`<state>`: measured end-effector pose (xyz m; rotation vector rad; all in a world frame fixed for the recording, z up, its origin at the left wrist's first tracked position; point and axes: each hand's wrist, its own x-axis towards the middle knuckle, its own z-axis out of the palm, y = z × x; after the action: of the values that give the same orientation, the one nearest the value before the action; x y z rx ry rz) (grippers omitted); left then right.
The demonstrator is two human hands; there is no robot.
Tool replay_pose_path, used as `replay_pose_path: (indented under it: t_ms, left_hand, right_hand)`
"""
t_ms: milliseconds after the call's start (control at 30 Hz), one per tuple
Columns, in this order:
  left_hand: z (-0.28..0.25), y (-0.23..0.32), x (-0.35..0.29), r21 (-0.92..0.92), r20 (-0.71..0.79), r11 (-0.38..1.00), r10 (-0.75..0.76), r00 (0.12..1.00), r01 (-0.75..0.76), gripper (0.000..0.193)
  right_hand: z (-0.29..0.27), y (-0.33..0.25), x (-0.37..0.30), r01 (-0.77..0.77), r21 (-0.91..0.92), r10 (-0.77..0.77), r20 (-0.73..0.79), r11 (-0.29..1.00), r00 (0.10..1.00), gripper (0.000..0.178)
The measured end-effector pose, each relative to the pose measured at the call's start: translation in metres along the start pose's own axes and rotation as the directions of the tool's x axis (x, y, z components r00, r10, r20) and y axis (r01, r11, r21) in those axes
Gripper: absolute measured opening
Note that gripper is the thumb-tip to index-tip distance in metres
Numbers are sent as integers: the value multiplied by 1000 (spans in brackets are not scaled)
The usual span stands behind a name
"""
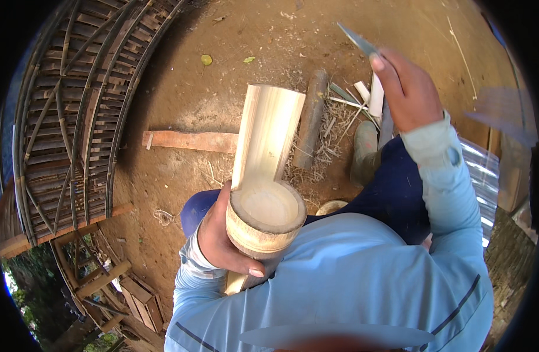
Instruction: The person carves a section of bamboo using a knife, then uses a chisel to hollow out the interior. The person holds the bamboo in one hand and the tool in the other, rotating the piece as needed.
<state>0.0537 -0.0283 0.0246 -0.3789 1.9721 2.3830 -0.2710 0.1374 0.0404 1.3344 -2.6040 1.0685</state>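
My left hand (215, 236) is wrapped around a thick bamboo section (268, 135) and holds it up against my body. Its round cut end, with a pale shallow hollow, faces up; beyond that a split, trough-shaped length stretches away from me. Raised at the upper right, my right hand (407, 94) grips a knife (356, 38), its blade pointing up and left, apart from the bamboo. The fingers cover the knife's handle.
On the dirt floor lie a short log (310, 120), a flat reddish board (193, 141), and bamboo offcuts (375, 97) among curly shavings (335, 132). A boot (363, 149) shows beside them. A slatted bamboo structure (76, 117) stands at the left.
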Motion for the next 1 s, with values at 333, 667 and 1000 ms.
replay_pose_path:
  t_ms: [333, 667, 1000]
  left_hand:
    - [-8, 0, 2, 51, 43, 994, 93, 995, -95, 143]
    - [4, 19, 14, -31, -181, 999, 28, 983, -34, 150]
    - [25, 33, 41, -159, -172, 982, 75, 982, -103, 133]
  right_hand:
    - [23, -18, -46, -263, 655, 67, 308, 708, 949, 41]
    - [28, -34, -63, -12, 573, -131, 208, 819, 969, 43]
    - [46, -43, -100, 162, 439, -242, 133, 884, 961, 37]
